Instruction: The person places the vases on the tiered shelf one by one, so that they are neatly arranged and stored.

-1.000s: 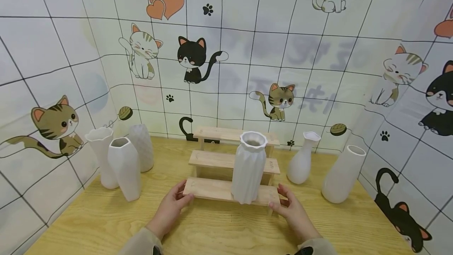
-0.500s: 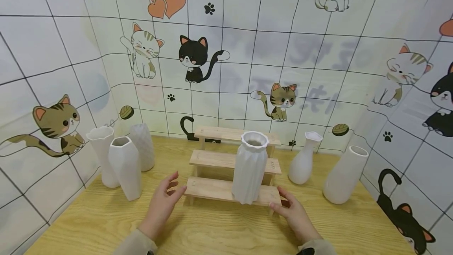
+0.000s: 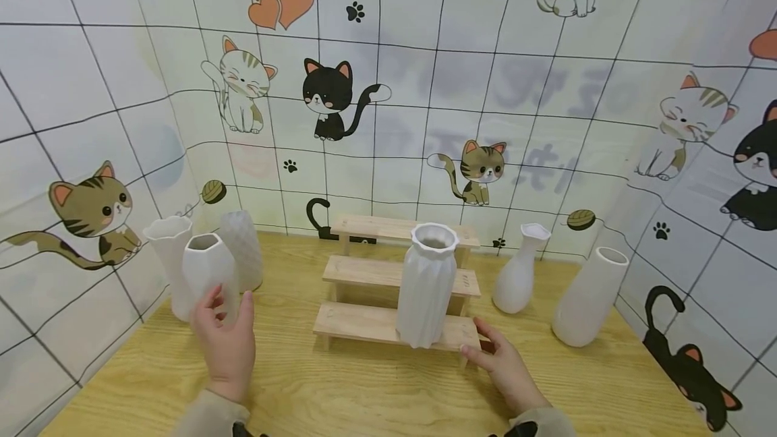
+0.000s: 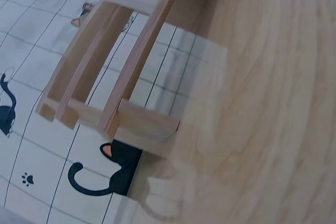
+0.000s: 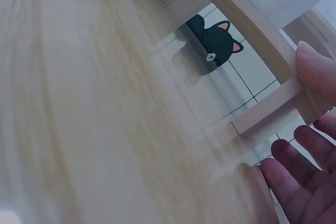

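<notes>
My left hand (image 3: 226,339) is at a white faceted vase (image 3: 209,265) on the table's left side. Its thumb stands apart from bent fingers that overlap the vase's lower body. My right hand (image 3: 500,363) grips the right end of the lowest step of a three-step wooden display stand (image 3: 358,322). In the right wrist view its thumb (image 5: 315,69) lies against the board's corner, with several fingertips below, off the wood. On that lowest step a white ribbed vase (image 3: 427,295) stands upright, right of the middle. The left wrist view shows the stand (image 4: 139,56) but no hand.
Behind the faceted vase are a white wavy-rimmed vase (image 3: 170,255) and a white textured vase (image 3: 241,248). Right of the stand are a slim-necked white vase (image 3: 516,282) and a slanted white vase (image 3: 585,302). A cat-print wall covering (image 3: 407,73) encloses the wooden table (image 3: 364,396).
My left hand has let go of the stand's left end and moved left to the faceted vase. My right hand stays at the stand's right end; the vases have not moved.
</notes>
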`<state>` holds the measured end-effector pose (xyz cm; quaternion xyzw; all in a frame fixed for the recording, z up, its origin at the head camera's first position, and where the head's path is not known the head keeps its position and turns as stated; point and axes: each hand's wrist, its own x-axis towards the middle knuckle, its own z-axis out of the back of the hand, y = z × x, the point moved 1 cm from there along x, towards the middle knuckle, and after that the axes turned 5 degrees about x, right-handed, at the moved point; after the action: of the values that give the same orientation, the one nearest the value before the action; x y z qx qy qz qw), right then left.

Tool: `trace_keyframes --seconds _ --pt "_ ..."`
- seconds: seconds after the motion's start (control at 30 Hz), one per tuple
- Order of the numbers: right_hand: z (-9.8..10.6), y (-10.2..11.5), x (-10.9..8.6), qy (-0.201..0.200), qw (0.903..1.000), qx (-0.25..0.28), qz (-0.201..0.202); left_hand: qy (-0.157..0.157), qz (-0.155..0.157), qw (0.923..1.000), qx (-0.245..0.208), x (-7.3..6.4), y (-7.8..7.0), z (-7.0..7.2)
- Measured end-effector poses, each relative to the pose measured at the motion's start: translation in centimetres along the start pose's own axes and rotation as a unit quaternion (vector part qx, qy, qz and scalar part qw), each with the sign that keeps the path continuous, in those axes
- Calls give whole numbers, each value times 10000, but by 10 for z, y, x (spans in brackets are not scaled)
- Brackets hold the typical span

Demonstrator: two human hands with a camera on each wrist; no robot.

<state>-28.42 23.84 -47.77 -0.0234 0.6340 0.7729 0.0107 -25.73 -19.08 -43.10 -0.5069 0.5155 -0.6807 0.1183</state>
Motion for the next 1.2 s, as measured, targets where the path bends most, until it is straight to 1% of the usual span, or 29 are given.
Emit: trace_keyframes --seconds 0.03,0.07,0.1,0.13,0.2,0.27,0.33,0.37,0.43,0.47,0.63,0.8,1.0,1.2 --pt "0 0 0 -7 10000 0 14 -230 -126 9996 86 3 1 1" --pt "0 1 0 -13 10000 0 34 -374 -149 9991 139 5 3 2" --pt "0 1 -1 -16 10000 0 61 -482 -139 9985 223 8 5 3" --pt "0 1 -1 -13 10000 -11 95 -535 -45 9982 279 11 7 3" --pt "0 0 -1 -13 9999 -16 130 -514 279 9977 343 16 11 4" --pt "0 -1 -1 -8 9999 -15 148 -330 844 9955 259 20 14 3" --pt "0 -2 -1 -31 9999 -4 140 -183 1321 9909 165 24 18 2" --pt "0 -2 0 -44 9999 16 123 -150 1468 9890 94 26 19 1" --pt "0 -3 1 -55 9999 27 111 -154 1623 9866 42 29 21 0" --pt "-1 -4 2 -52 9999 34 102 -162 1662 9859 46 30 22 -1" --pt "-1 -4 3 -63 9999 85 86 -227 1660 9855 272 35 26 -3" --pt "-1 -5 2 -88 9998 121 115 -143 1691 9850 329 37 29 -3" --pt "-2 -6 3 -41 9999 138 84 5 1680 9848 433 39 30 1" --pt "0 -5 3 -61 9999 64 76 89 1697 9846 401 44 30 2"
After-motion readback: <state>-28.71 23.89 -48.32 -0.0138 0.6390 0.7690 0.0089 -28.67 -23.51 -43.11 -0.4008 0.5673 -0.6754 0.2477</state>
